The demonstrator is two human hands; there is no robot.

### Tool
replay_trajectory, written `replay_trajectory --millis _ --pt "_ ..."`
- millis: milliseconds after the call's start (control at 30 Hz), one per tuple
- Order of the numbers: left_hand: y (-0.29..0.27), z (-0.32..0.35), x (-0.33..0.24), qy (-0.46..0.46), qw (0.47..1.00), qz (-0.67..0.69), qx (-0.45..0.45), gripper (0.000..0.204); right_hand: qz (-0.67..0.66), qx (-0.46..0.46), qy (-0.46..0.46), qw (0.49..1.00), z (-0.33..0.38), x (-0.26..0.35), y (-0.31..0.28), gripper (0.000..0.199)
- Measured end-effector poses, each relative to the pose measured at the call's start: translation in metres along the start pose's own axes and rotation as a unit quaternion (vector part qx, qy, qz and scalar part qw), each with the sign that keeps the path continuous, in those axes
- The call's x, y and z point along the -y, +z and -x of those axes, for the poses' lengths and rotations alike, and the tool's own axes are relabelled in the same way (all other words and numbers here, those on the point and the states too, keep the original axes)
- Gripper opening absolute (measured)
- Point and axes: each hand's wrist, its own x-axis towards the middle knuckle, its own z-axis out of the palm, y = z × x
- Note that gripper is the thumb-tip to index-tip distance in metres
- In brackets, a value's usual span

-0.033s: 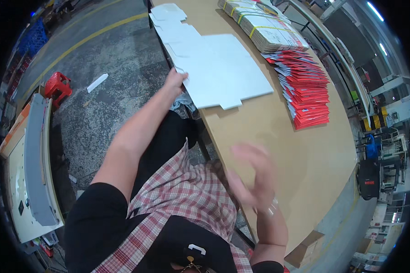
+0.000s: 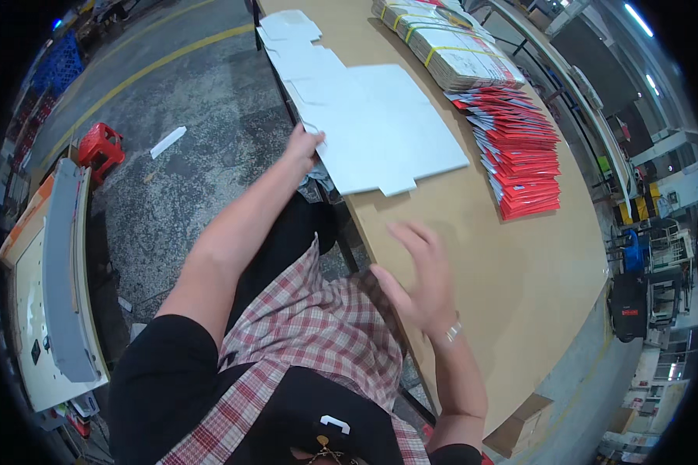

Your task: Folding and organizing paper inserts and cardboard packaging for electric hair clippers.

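Note:
A flat, die-cut white cardboard box blank (image 2: 395, 116) lies along the left edge of the brown table (image 2: 520, 294), with its tabs and flaps spread out. My left hand (image 2: 305, 144) grips the blank's left edge, fingers mostly hidden beyond the table edge. Over the bare tabletop just nearer than the blank, my right hand (image 2: 423, 279) hovers with thumb and fingers apart and nothing in them. A silver-coloured band circles the right wrist.
Fanned-out red packets (image 2: 520, 155) lie right of the blank. Behind them sits a bundle of flat cardboard (image 2: 473, 58) tied with yellow straps. A red plastic stool (image 2: 101, 149) stands on the floor at left, near a grey-sided bench (image 2: 66, 271). An open cardboard box (image 2: 523, 422) is beyond the table's near right corner.
The white blank has shifted slightly toward me and to the right, and my left hand with it. My right hand has moved a little left and up.

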Motion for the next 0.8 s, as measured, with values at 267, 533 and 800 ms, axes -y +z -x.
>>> replay_trajectory --millis 267,533,800 --pt "0.004 0.155 0.065 -0.061 0.998 0.001 0.012 0.05 0.253 0.049 0.011 0.966 0.098 -0.094 0.076 0.065" --pt "-0.006 0.156 0.078 0.09 0.97 -0.217 -0.067 0.062 0.259 -0.123 0.037 0.957 0.117 -0.08 0.049 0.039" --pt "0.053 0.294 0.034 0.417 0.527 -0.502 0.544 0.105 0.317 -0.261 0.198 0.89 0.333 0.0 -0.025 0.021"
